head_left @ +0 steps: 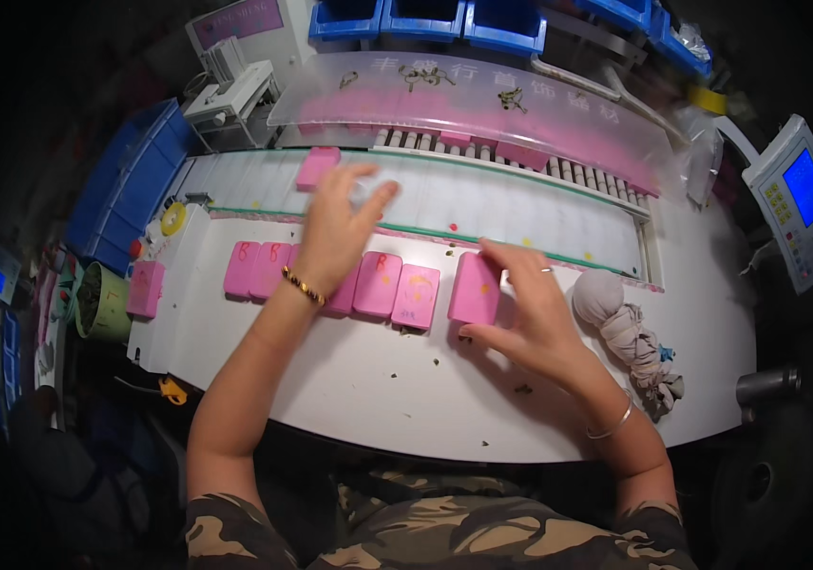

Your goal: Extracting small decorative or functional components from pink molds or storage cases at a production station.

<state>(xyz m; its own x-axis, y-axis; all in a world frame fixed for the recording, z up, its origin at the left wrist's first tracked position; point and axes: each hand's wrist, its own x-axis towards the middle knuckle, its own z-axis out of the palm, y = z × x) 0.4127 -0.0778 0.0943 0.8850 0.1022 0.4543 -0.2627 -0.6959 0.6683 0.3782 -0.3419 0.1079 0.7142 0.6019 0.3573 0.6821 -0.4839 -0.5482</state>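
My right hand [539,318] grips a pink block [473,288], perhaps a rubber mould, between thumb and fingers at its near and far ends. The block is on or just over the white tabletop. My left hand [338,223] reaches over the white conveyor belt, slightly blurred, its fingers apart and holding nothing. Just beyond those fingers another pink block [318,168] lies on the belt. A row of several pink blocks [378,283] with marks on top sits between my arms, partly hidden by my left forearm.
A lone pink block [146,290] stands at the left, near a green tub [104,304]. White cloth-wrapped bundles [627,332] lie right of my right hand. Beyond the belt are rollers and a clear cover [463,100]. A control panel [801,204] stands at the right, blue bins [422,19] behind.
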